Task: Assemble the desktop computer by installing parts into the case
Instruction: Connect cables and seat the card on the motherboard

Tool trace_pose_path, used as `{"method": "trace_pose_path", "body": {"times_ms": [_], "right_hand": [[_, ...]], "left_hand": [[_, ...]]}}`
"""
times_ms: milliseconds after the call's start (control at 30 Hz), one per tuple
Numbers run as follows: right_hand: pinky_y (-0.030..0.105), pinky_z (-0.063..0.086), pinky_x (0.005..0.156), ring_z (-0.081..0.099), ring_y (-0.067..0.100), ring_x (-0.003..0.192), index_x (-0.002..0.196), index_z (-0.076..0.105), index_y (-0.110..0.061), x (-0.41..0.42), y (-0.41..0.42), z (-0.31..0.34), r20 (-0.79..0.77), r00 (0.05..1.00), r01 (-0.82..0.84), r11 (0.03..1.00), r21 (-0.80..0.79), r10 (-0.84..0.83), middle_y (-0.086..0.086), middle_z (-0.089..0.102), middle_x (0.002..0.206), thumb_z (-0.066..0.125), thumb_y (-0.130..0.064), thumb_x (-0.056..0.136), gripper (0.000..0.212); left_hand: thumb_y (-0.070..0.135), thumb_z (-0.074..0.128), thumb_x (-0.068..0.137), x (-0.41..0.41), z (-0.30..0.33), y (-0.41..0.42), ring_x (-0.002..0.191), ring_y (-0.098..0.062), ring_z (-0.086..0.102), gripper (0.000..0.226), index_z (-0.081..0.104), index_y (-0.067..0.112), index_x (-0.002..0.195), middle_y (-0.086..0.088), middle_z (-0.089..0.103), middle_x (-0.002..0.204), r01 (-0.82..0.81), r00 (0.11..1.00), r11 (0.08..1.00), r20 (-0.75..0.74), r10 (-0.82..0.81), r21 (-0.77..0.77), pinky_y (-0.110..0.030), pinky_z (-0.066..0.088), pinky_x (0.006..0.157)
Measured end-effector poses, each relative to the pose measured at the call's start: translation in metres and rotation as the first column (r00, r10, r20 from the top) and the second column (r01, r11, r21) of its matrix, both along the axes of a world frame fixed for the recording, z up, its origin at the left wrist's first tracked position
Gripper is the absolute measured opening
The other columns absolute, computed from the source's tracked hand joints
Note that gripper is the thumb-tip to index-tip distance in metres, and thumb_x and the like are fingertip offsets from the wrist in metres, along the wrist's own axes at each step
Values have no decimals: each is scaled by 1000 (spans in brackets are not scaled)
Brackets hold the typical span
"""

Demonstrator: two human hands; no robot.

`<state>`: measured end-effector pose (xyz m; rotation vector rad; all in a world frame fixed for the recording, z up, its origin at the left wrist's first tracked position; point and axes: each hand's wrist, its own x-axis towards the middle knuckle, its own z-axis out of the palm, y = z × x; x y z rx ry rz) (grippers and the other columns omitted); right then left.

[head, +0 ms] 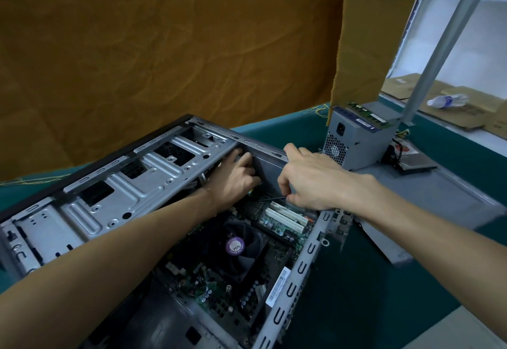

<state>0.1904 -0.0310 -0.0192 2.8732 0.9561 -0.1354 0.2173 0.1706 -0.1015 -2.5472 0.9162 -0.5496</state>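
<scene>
An open grey computer case [115, 192] lies on its side on the green table. Inside it sits the motherboard [277, 219] with white slots and a black CPU fan [236, 250] bearing a purple sticker. My left hand [236, 181] reaches deep into the far end of the case with curled fingers; what it grips is hidden. My right hand [310, 184] hovers over the case's far corner and pinches a thin black screwdriver [270, 199] whose shaft points left toward the left hand.
A grey power supply [356, 140] stands on the case's side panel [428, 197] at the right, with a green RAM stick [367, 114] on top. A hard drive [414, 160] lies beside it. A metal post [450, 38], cardboard and a plastic bottle [447, 100] are far right.
</scene>
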Motion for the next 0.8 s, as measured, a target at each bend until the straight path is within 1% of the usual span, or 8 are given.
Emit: {"method": "trace_pose_path", "body": {"times_ms": [67,133,233,333,500,600,667,800], "right_hand": [[35,34,75,40,22,98,72,55,-35,0,0,0,0,1000,0,1000,0,0,1,31,104,71,-28,92,26],[36,34,75,39,20,97,69,52,-36,1,-1,-1,2,1000,0,1000,3,0,-1,31,104,71,-29,92,30],[35,33,74,39,20,95,70,53,-36,1,0,-2,18,1000,2,1000,9,-2,-1,30,103,70,-30,91,28],[34,33,72,39,20,94,68,53,-36,1,0,-2,14,1000,1,1000,1,-1,-1,30,103,71,-30,91,30],[34,34,73,39,19,96,68,56,-37,0,-1,0,-3,1000,-1,1000,7,1,-2,31,103,72,-29,89,27],[35,35,76,38,18,97,66,53,-37,-1,-1,1,-11,1000,6,1000,10,-5,-3,31,102,72,-30,89,31],[35,36,77,38,18,96,66,52,-38,-1,-1,1,-10,1000,2,1000,9,-2,-2,31,103,71,-32,90,31],[34,37,78,37,19,96,71,56,-37,0,-1,1,1,1000,-3,1000,12,3,-1,31,104,70,-34,91,25]], "left_hand": [[20,79,78,-3,-1,2,87,-26,61,10,70,24,78,6,64,69,33,999,999,3,-33,-23,-40,32,84],[18,76,83,-6,-2,3,91,-27,60,9,72,21,90,1,68,87,61,997,996,45,-58,-70,-40,34,85],[10,68,88,-15,1,2,86,-28,56,11,67,13,99,-8,62,97,63,998,965,46,-53,-254,-40,40,76],[6,61,96,-27,1,4,84,-30,58,7,63,4,102,-12,61,98,-32,986,909,-164,-40,-415,-42,50,75],[4,51,98,-32,-5,13,89,-31,64,18,64,7,109,-8,66,99,-189,945,910,-319,66,-370,-44,50,78],[-5,48,94,-33,-10,15,112,-29,65,43,64,11,130,-11,68,124,-256,905,884,-419,77,-391,-41,52,93],[-9,46,92,-35,-16,14,125,-26,60,60,53,17,146,-9,58,144,-286,879,888,-468,93,-361,-38,50,100],[-8,51,92,-29,-22,11,126,-29,56,65,45,18,151,-9,51,147,-275,897,891,-431,102,-360,-32,47,94]]}}
